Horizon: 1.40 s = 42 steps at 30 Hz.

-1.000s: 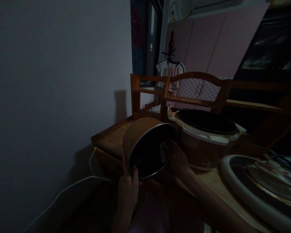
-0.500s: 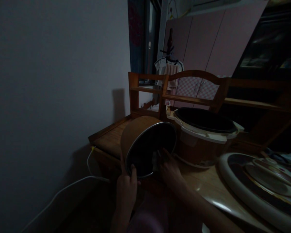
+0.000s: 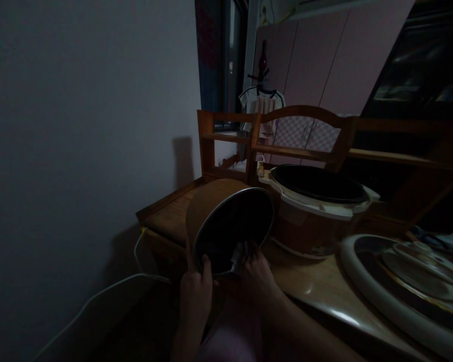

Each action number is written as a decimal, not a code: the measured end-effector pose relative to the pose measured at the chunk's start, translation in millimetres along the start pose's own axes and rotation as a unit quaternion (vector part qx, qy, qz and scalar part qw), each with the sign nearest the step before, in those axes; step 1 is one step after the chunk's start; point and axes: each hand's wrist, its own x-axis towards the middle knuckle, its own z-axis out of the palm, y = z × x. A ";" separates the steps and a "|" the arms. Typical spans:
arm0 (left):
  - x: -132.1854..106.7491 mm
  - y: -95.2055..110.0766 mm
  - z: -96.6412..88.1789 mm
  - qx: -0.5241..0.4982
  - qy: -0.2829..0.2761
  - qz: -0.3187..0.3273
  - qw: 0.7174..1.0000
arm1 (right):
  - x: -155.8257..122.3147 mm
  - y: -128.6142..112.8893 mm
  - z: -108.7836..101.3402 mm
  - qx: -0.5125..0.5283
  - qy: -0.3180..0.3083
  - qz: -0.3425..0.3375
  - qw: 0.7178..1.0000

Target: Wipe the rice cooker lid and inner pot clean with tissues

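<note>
A round inner pot [image 3: 207,211], brownish outside and dark inside, is tilted on its side with its mouth facing me. My left hand [image 3: 196,286] grips its lower left rim, thumb inside and fingers along the outer wall. At the lower right of the mouth, my right hand [image 3: 254,269] is closed on a pale, thin cloth or tissue [image 3: 237,255]; the dim light hides which. To the right stands the cooker body [image 3: 305,229], uncovered, with a white rim and a dark interior. Its round lid [image 3: 357,271] lies on the table nearer to me.
The wooden table [image 3: 302,281] has a raised wooden shelf [image 3: 298,151] along its back. A white wall [image 3: 98,125] closes off the left side, where a white cord [image 3: 113,286] hangs. Clothes [image 3: 264,108] hang on a stand behind.
My right hand has drawn slightly down and toward me at the pot's rim, bringing the pale piece with it. My left hand keeps its hold, and the pot stays nearly in place.
</note>
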 end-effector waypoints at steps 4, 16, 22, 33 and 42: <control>-0.5 2.7 -1.7 -0.007 -0.010 -0.015 1.000 | -5.3 5.7 2.5 0.006 0.013 -0.014 1.000; 0.3 5.0 -0.8 0.004 0.031 0.013 0.999 | -12.2 9.1 7.5 0.006 0.006 -0.008 1.000; -3.3 -6.8 7.7 0.074 0.033 0.066 0.995 | -10.9 10.0 3.6 0.062 0.008 -0.049 0.997; -3.6 -20.1 19.6 0.146 0.052 0.099 0.983 | -3.3 22.1 -23.5 0.149 -0.058 -0.068 0.985; -2.7 -32.4 26.8 0.194 0.043 0.130 0.971 | -1.7 23.3 -23.5 0.148 -0.077 -0.068 0.984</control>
